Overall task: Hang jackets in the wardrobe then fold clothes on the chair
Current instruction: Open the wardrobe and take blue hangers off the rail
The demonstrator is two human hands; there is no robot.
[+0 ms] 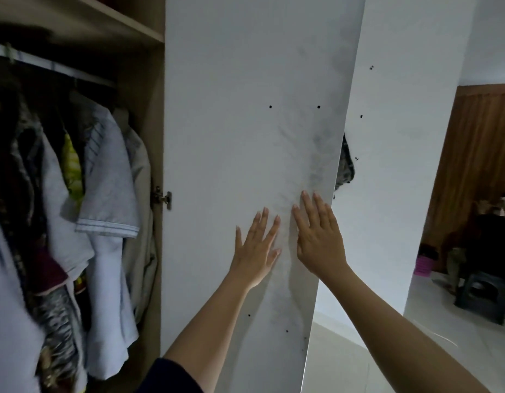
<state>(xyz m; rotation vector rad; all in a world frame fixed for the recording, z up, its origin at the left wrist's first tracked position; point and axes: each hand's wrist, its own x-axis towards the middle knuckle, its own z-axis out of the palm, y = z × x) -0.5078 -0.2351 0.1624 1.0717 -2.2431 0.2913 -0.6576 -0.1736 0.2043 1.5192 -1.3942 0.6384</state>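
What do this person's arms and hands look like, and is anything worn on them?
Both forearms are bare, with no watch, bracelet or gloves in view. The left hand and right hand show no rings that I can make out, and the nails look plain. A dark navy sleeve shows on the left arm at the bottom edge.

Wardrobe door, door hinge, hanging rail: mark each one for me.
wardrobe door [240,154], head view, on the bare white panel above the hands.
door hinge [162,197], head view, on the metal body at the door's left edge.
hanging rail [61,68], head view, on the bar above the clothes.
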